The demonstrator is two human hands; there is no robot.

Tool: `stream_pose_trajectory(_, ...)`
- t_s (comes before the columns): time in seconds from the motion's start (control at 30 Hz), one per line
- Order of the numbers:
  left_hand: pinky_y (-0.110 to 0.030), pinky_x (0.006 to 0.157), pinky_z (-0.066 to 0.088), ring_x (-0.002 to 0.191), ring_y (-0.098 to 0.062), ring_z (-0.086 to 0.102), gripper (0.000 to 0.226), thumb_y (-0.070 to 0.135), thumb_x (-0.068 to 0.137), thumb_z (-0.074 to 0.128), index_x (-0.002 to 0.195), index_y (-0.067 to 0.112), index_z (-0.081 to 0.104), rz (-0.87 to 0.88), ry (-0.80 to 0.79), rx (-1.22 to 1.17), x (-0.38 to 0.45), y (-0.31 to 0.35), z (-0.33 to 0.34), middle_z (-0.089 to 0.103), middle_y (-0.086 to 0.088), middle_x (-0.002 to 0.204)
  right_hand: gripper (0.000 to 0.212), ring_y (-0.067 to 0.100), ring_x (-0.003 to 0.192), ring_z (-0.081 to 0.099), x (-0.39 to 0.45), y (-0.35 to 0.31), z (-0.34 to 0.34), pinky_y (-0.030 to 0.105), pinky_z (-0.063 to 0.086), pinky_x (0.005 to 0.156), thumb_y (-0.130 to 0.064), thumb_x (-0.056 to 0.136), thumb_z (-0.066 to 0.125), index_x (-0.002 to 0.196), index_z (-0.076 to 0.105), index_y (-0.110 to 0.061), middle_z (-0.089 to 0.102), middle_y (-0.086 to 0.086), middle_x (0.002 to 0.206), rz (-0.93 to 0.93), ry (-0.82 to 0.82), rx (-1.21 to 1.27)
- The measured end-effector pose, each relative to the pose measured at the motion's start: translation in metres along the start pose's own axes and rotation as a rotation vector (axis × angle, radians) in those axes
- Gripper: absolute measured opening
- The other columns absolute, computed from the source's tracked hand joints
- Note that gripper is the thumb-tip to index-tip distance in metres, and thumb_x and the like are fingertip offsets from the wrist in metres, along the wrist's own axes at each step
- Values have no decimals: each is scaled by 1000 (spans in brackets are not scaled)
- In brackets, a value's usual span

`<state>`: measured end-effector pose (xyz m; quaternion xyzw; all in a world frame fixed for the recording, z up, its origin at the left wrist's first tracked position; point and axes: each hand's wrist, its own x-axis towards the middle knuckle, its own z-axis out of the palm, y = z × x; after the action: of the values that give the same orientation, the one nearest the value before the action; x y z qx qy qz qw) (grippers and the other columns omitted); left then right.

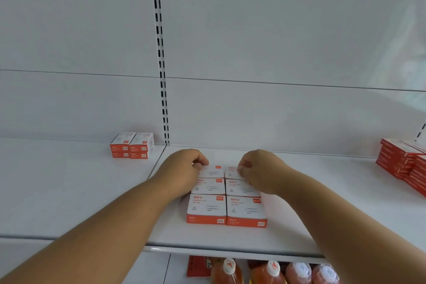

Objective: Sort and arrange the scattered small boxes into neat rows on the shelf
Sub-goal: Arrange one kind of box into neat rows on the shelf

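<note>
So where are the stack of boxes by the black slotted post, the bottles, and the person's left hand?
Stack of boxes (131,145): head view, on its front orange faces.
Bottles (272,271): head view, on one bottle's white cap, below the shelf.
Left hand (184,165): head view, on the back of the hand.

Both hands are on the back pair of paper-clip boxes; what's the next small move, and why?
Probably release and fetch the small stack at back left. The left hand and right hand rest on the rear boxes, and the two-by-three block already looks flush.
</note>
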<state>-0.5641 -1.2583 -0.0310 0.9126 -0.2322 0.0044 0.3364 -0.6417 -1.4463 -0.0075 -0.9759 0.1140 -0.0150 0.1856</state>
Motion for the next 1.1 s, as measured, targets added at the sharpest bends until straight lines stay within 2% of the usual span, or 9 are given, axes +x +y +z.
stream_pose_trajectory(0.2,-21,71,47,98,-11,57,22,19,99,48,111,28,64,57,-59,-9,4,-3,-6,58,10,117,24,14,92,61,-2,-14,-8,29,51,81,-36,94,51,109,67,-30,64,-8,111,41,-33,-53)
stream_pose_trajectory(0.33,-23,83,44,99,-10,56,22,17,98,50,114,27,61,111,-53,2,3,-11,-24,57,8,119,31,16,94,60,-3,-29,-13,31,49,86,-38,95,49,121,61,-26,59,-4,118,80,128,-178)
stream_pose_trajectory(0.53,-19,66,41,84,-8,55,16,19,97,52,106,27,61,161,37,-11,-10,-47,-67,60,10,111,26,13,96,56,8,-91,6,26,45,83,-37,93,54,114,63,-25,59,-7,106,-94,254,-80)
stream_pose_trajectory(0.63,-24,72,46,86,-11,58,14,20,95,51,99,30,60,95,100,13,-15,-76,-92,61,11,105,25,10,92,53,23,-134,20,23,40,81,-35,93,56,116,62,-27,59,-7,108,-180,229,-42)
stream_pose_trajectory(0.8,-29,75,45,95,-21,60,15,28,92,55,105,22,59,-99,253,116,-2,-116,-122,62,2,109,37,20,113,54,61,-192,45,27,42,91,-29,95,55,132,53,-29,57,1,125,-184,68,36)
stream_pose_trajectory(0.9,-31,73,44,99,-29,62,41,48,92,52,111,13,59,-263,239,127,18,-133,-128,64,-7,110,36,21,102,58,81,-210,60,26,44,79,-29,96,51,132,52,-32,59,2,123,-99,-17,93)
stream_pose_trajectory(0.97,-31,68,42,92,-30,65,48,54,91,48,100,10,64,-308,161,115,27,-142,-126,69,-10,99,21,18,75,57,88,-215,68,26,44,65,-31,96,51,115,59,-27,61,1,95,-31,8,234)
stream_pose_trajectory(1.03,-29,61,38,80,-28,64,42,51,92,48,83,13,66,-302,138,92,29,-147,-125,68,-7,82,13,18,63,52,93,-217,73,26,42,56,-30,95,52,103,59,-23,57,0,81,17,60,319)
stream_pose_trajectory(1.1,-28,53,32,64,-23,57,36,40,91,52,66,15,56,-294,170,26,26,-148,-126,58,-1,64,8,20,67,54,94,-218,75,27,42,53,-25,94,53,101,57,-22,58,2,86,47,106,325)
